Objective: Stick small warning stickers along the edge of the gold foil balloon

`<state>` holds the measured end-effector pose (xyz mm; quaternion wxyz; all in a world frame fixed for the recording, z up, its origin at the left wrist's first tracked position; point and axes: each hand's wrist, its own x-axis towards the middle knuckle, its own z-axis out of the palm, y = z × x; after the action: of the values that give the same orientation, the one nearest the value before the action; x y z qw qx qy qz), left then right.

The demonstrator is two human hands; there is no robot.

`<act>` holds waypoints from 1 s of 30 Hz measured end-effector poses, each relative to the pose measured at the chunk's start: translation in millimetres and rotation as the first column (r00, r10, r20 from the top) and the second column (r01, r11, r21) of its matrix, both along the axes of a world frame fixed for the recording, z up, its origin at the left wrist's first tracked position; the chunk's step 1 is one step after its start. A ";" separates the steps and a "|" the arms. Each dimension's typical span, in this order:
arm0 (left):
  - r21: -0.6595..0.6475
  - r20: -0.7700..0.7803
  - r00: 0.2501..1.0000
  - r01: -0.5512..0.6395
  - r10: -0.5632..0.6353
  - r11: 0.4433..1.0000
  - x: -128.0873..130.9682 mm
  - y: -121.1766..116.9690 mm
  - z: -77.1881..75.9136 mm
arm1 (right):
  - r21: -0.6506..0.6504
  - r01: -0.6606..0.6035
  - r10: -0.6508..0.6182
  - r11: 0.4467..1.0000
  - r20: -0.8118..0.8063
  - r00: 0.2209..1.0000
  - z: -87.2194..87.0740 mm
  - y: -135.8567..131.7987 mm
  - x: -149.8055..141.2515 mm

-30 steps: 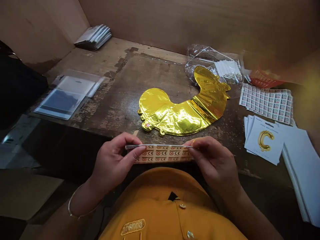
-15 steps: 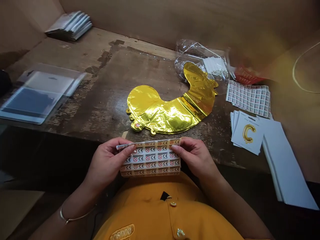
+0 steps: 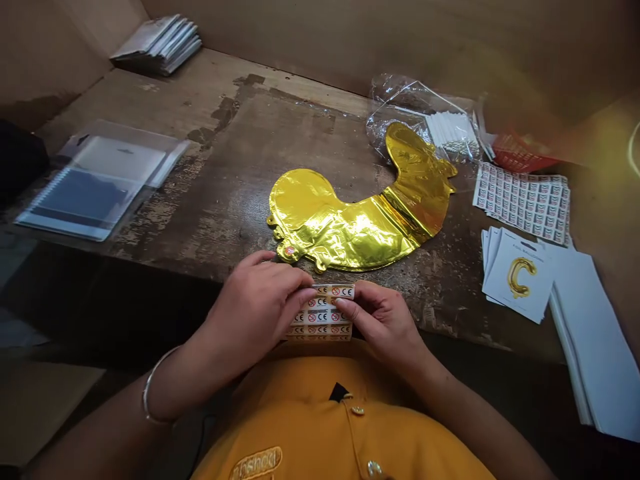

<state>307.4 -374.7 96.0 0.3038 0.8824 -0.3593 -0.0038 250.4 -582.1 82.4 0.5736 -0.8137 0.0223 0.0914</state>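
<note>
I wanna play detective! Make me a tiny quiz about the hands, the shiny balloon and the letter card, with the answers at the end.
1. True or false: the left hand and the right hand both hold the printed sheet.

2. Which letter is pictured on the top card?
a) S
b) C
c) M

3. Fill in the missing colour: the foil balloon lying on the table is shiny ___.

Key: 1. true; 2. b; 3. gold
</note>
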 end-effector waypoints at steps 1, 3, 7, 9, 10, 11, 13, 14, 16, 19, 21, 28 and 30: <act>-0.007 -0.043 0.999 0.010 -0.011 1.000 2.1 -1.3 -1.2 | 0.020 -0.027 0.027 0.999 -0.017 0.999 0.5 -1.7 2.3; -0.026 -0.107 0.994 0.022 -0.024 0.999 5.4 -1.1 -4.7 | 0.067 -0.056 0.059 0.996 -0.039 0.997 2.6 -7.0 8.6; -0.049 -0.194 0.980 0.043 -0.052 0.998 9.5 4.3 -8.8 | 0.031 -0.138 0.140 0.990 -0.063 0.988 10.6 -13.7 21.7; -0.023 -0.171 0.984 0.037 -0.041 0.999 11.6 6.6 -7.5 | -0.005 -0.153 0.153 0.988 -0.062 0.986 13.8 -11.4 24.3; -0.003 -0.139 0.990 0.032 -0.032 0.999 12.9 7.2 -6.1 | -0.010 -0.135 0.134 0.991 -0.055 0.989 14.6 -9.2 24.2; 0.018 -0.108 0.994 0.035 -0.033 0.999 14.4 7.3 -4.3 | -0.009 -0.105 0.104 0.994 -0.047 0.993 15.0 -6.7 23.3; 0.054 -0.104 0.992 0.073 -0.067 0.996 18.6 6.0 -0.3 | -0.004 -0.058 0.058 0.998 -0.047 0.997 14.2 -1.7 20.3; 0.069 -0.156 0.984 0.101 -0.089 0.993 21.1 4.9 1.5 | -0.001 -0.040 0.040 0.999 -0.053 0.998 13.4 0.4 18.7; 0.095 -0.352 0.929 0.158 -0.115 0.983 27.0 2.3 3.9 | 0.004 -0.028 0.028 1.000 -0.075 0.997 11.5 3.2 16.3; 0.063 -0.616 0.780 0.189 -0.111 0.980 35.9 0.6 4.4 | 0.022 -0.050 0.052 0.999 -0.115 0.992 9.9 5.0 15.7; -0.007 -0.687 0.711 0.202 -0.151 0.979 40.3 1.1 3.5 | 0.020 -0.065 0.067 0.998 -0.126 0.990 9.7 5.8 16.6; 0.053 -0.521 0.843 0.189 -0.134 0.981 42.5 2.2 1.2 | -0.033 -0.079 0.075 0.996 -0.105 0.992 4.5 10.4 17.8; 0.060 -0.481 0.866 0.192 -0.140 0.980 41.4 2.0 1.1 | -0.069 -0.122 0.116 0.990 -0.087 0.989 2.8 9.2 17.8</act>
<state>348.7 -372.7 97.1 0.3336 0.8352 -0.3479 -0.2647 268.2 -572.9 85.2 0.5350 -0.8299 0.0009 0.1582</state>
